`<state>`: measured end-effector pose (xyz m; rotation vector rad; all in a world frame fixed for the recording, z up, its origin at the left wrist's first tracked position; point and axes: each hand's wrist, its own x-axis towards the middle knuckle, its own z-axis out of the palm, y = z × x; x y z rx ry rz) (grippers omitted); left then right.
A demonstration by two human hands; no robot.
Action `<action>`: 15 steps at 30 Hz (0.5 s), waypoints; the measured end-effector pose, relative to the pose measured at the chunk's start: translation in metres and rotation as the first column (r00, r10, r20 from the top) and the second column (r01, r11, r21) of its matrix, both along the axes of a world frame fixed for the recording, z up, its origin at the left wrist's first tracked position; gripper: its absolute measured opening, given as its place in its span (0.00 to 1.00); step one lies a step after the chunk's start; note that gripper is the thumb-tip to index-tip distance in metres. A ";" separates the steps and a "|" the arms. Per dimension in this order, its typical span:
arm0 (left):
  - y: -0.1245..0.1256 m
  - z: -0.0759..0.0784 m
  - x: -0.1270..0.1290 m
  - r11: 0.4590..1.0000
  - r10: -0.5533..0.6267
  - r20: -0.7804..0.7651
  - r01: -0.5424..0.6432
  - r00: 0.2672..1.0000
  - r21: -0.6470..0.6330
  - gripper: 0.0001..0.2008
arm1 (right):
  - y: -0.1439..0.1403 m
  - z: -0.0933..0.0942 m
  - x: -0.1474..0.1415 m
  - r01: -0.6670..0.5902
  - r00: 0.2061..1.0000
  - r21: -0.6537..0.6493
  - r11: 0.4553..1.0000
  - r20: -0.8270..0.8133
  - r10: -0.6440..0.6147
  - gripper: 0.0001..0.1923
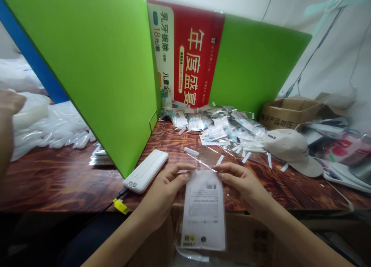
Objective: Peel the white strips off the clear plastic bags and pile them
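A clear plastic bag [203,216] with a white printed card inside hangs at the table's front edge. My left hand [173,181] pinches its upper left corner between thumb and fingers. At the upper right corner my right hand [236,178] does the same. The bag's transparent flap stretches up and away from me over the table. Beyond my left fingers lies a small whitish strip or tube [191,151] on the wood. A white power bank [147,170] with a cable plugged in rests to the left of my left hand.
Many bagged cards [217,129] are heaped at the back, before green boards [255,62]. A beige cap [291,151] and a cardboard box [290,110] stand on the right. Left of the tall board are white plastic packs [58,124] and another person's hand [11,100].
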<state>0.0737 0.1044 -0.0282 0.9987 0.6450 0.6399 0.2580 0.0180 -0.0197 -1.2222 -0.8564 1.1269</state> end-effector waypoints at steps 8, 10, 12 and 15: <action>0.000 0.007 0.001 0.997 0.015 0.112 -0.007 0.994 -0.074 0.11 | -0.004 0.010 0.007 -0.007 0.996 0.025 1.000 -0.087 0.010 0.06; -0.001 0.007 0.001 0.999 0.032 0.111 -0.029 0.993 -0.029 0.09 | -0.005 0.011 0.008 -0.012 0.995 0.024 1.000 -0.094 0.014 0.05; -0.002 0.007 0.000 0.999 0.047 0.105 -0.048 0.993 0.004 0.09 | -0.006 0.010 0.008 -0.002 0.995 0.019 1.000 -0.096 0.003 0.04; -0.003 0.006 0.000 0.998 0.043 0.087 -0.046 0.995 0.035 0.08 | -0.005 0.008 0.008 0.027 0.996 0.020 0.999 -0.088 -0.026 0.05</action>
